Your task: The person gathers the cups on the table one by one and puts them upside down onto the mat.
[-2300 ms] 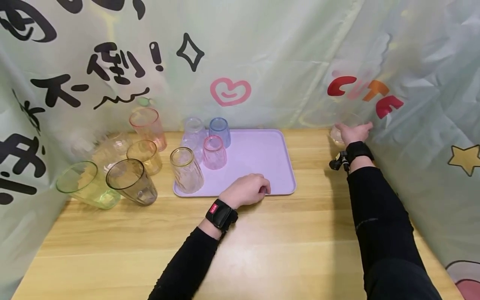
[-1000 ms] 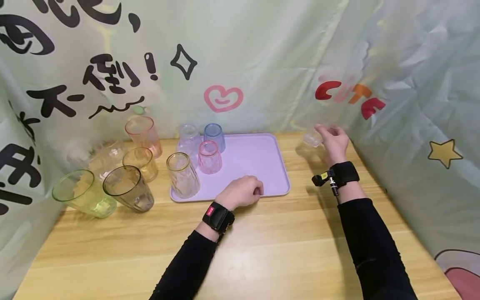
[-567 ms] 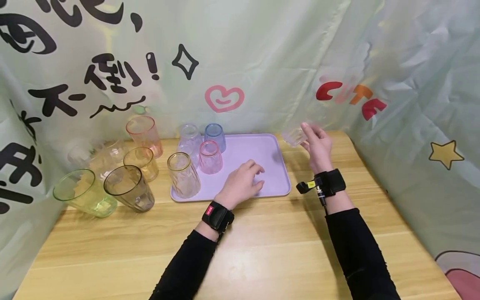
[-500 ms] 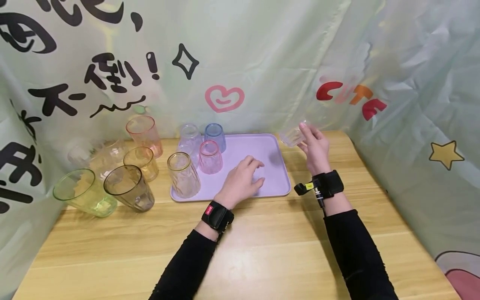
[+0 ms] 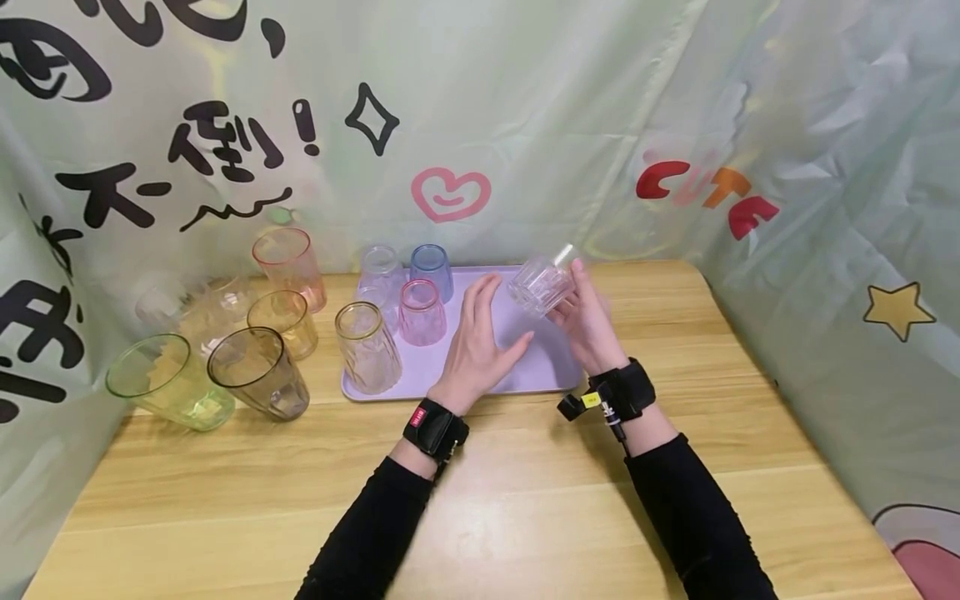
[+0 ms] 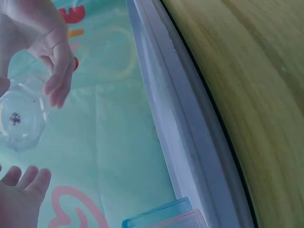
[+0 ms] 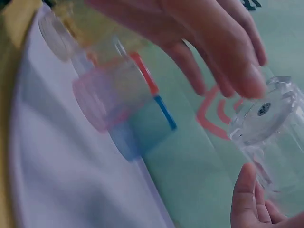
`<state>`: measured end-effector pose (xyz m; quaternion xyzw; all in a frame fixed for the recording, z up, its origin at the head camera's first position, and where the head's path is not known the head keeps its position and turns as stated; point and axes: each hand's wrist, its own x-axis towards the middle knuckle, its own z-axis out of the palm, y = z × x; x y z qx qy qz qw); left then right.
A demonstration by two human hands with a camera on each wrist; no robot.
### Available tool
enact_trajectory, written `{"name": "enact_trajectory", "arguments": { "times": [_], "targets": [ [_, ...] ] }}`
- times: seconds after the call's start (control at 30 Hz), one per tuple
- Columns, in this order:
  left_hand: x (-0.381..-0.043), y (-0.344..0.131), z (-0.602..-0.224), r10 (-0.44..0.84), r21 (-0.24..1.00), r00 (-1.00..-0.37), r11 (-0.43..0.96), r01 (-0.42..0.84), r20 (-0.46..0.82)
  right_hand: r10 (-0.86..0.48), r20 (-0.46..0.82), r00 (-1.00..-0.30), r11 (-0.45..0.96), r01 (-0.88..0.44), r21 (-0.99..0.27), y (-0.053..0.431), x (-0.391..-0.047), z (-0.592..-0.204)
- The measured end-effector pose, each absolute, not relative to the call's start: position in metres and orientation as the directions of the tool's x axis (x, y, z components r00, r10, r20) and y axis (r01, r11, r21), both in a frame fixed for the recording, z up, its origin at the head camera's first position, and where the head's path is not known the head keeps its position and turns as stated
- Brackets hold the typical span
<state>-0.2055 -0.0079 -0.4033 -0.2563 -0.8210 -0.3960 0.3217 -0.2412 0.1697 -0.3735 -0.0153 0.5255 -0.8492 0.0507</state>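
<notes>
My right hand (image 5: 588,325) holds a clear drinking glass (image 5: 542,285) tilted above the purple tray (image 5: 543,362), its base pointing left. The left hand (image 5: 472,346) is raised over the tray with fingers and thumb spread, just short of the glass. In the left wrist view the round base of the glass (image 6: 21,121) faces the left fingers (image 6: 35,180). From the right wrist, the left hand (image 7: 209,42) appears beside that base. On the tray stand a lilac glass (image 5: 382,287), a blue glass (image 5: 431,273), a pink glass (image 5: 422,315) and a gold-rimmed glass (image 5: 371,358), narrower ends up.
Left of the tray, a green glass (image 5: 176,383), a grey glass (image 5: 262,375), an amber glass (image 5: 285,321), a reddish glass (image 5: 292,267) and several clear glasses (image 5: 202,312) stand close together on the wooden table (image 5: 480,517). A printed cloth (image 5: 540,125) encloses the back and sides.
My right hand has brought the clear glass leftward from the far right corner to above the tray. The left hand has lifted from the tray's front edge and spread its fingers.
</notes>
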Motion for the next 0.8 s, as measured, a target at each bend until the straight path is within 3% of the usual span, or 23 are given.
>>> {"name": "enact_trajectory", "arguments": {
  "times": [0.47,0.8],
  "targets": [
    [-0.208,-0.010,-0.402,0.155,0.451,-0.603,0.526,0.721,0.782,-0.378,-0.087,-0.922,-0.489,0.278,-0.826,0.141,-0.226,-0.389],
    [-0.208,-0.015,-0.395,0.185,0.398,-0.560,0.529,0.749,0.808,-0.407,-0.084,-0.910,-0.567,0.324,-0.758,0.134,-0.227,-0.394]
  ]
}}
